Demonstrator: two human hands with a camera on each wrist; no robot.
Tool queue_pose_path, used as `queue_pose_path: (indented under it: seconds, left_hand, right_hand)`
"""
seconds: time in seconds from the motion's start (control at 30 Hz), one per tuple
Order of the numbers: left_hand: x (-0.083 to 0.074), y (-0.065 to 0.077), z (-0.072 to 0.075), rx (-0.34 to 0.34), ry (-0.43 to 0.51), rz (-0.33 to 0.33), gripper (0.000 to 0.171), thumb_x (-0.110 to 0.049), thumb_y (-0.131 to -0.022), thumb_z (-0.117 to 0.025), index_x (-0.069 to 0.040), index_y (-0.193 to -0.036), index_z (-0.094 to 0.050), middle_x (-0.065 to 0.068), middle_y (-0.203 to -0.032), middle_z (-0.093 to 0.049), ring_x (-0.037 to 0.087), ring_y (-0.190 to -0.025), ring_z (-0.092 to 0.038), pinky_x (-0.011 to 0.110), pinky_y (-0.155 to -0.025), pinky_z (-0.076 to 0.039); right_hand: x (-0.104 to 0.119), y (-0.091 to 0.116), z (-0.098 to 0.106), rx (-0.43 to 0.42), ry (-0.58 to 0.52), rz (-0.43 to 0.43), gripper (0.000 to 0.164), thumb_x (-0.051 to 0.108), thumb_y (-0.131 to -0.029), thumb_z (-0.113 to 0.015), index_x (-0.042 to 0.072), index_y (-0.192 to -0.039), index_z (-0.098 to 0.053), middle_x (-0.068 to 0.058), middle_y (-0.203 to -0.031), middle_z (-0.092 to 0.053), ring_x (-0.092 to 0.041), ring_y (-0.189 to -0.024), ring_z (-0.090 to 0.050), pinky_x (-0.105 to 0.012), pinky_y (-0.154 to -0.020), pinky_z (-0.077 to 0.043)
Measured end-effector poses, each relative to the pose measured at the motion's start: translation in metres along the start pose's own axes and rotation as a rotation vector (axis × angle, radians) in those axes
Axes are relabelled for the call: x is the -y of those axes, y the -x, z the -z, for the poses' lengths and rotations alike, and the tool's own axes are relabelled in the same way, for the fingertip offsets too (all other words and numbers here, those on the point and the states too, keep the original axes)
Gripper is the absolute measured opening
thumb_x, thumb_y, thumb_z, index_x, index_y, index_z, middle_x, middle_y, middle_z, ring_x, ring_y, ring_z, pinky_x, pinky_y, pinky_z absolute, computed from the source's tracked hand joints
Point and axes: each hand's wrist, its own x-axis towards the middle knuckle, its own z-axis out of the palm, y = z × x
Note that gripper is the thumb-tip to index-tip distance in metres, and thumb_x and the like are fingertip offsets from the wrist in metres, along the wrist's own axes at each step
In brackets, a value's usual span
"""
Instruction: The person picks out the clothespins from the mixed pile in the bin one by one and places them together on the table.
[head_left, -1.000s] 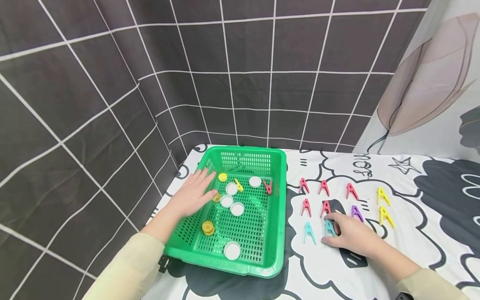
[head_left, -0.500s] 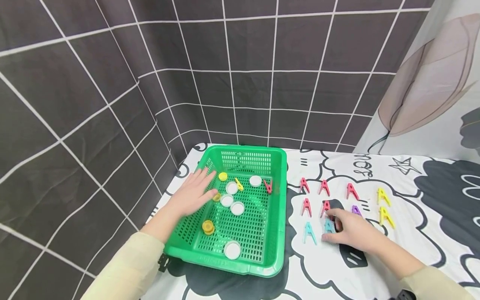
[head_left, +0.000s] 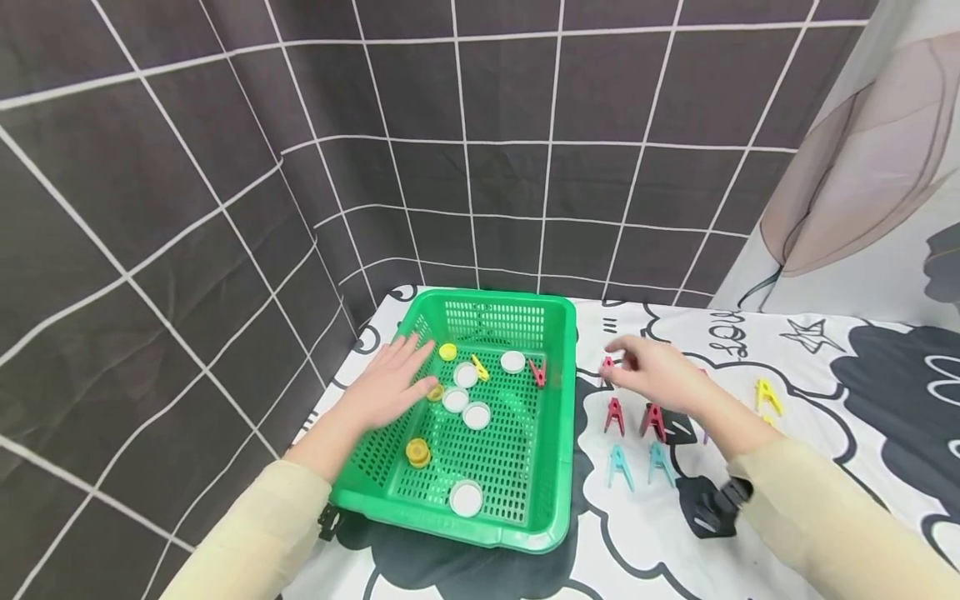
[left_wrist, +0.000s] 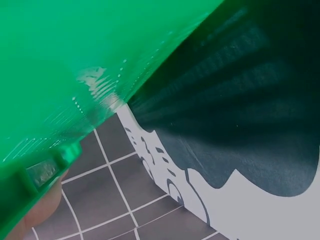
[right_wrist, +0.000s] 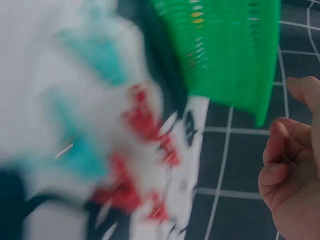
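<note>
My left hand (head_left: 390, 387) lies on the left rim of a green plastic basket (head_left: 564, 433), its fingers straight and reaching inward. In the basket lie several white and yellow caps, a yellow clothespin (head_left: 479, 367) and a red clothespin (head_left: 537, 372). My right hand (head_left: 658, 377) hovers above the cloth, fingers loosely bent, its fingertips beside a red clothespin (head_left: 608, 364) that they partly cover. Nothing shows between the fingers in the right wrist view. Nearer to me lie two red clothespins, one on the left (head_left: 614, 415), and two light blue clothespins, one on the right (head_left: 658, 463).
A yellow clothespin (head_left: 767, 395) lies to the right; the right forearm hides others behind it. The black-and-white patterned cloth (head_left: 630, 533) covers the surface. A dark gridded curtain (head_left: 502, 183) stands behind and to the left.
My right hand has left the right-hand light blue clothespin and moved away from me and leftward to the far row of red ones. The blue clothespin stays on the cloth. My left hand keeps its place.
</note>
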Motion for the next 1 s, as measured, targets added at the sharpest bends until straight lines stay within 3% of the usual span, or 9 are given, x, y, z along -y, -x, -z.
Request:
queue_pose_path:
  seconds: [0.33, 0.57, 0.8, 1.0]
  left_hand:
    - [0.000, 0.000, -0.001, 0.005, 0.008, 0.006, 0.069, -0.054, -0.098, -0.027, -0.008, -0.149, -0.021, 0.021, -0.153, -0.015, 0.037, -0.141, -0.008, 0.046, -0.113, -0.003]
    - [0.002, 0.000, -0.001, 0.000, 0.003, 0.004, 0.070, -0.054, -0.098, -0.027, -0.007, -0.149, -0.022, 0.021, -0.152, -0.015, 0.037, -0.141, -0.008, 0.046, -0.113, -0.002]
    - [0.003, 0.000, -0.002, -0.003, 0.005, 0.008, 0.068, -0.052, -0.099, -0.030, -0.007, -0.149, -0.021, 0.021, -0.153, -0.015, 0.036, -0.141, -0.007, 0.045, -0.114, -0.002]
    - [0.002, -0.001, -0.002, 0.004, 0.017, 0.005, 0.068, -0.053, -0.098, -0.029, -0.009, -0.150, -0.020, 0.022, -0.153, -0.014, 0.036, -0.141, -0.006, 0.044, -0.114, -0.002]
  right_hand:
    - [0.048, -0.064, -0.003, 0.056, -0.131, -0.013, 0.043, 0.031, -0.091, -0.058, -0.002, -0.118, -0.058, -0.006, -0.083, -0.060, -0.015, -0.065, -0.054, -0.030, -0.058, -0.044]
    - [0.071, -0.090, -0.009, 0.129, -0.153, -0.064, 0.048, 0.036, -0.091, -0.056, 0.000, -0.123, -0.056, -0.010, -0.095, -0.064, -0.016, -0.068, -0.061, -0.034, -0.068, -0.048]
    - [0.093, -0.108, -0.022, 0.158, -0.173, -0.102, 0.048, 0.036, -0.091, -0.054, 0.001, -0.123, -0.056, -0.013, -0.105, -0.065, -0.019, -0.073, -0.064, -0.036, -0.069, -0.050]
    - [0.099, -0.118, -0.050, 0.183, -0.125, -0.122, 0.049, 0.033, -0.092, -0.054, -0.001, -0.126, -0.053, -0.016, -0.123, -0.058, -0.029, -0.104, -0.059, -0.042, -0.091, -0.046]
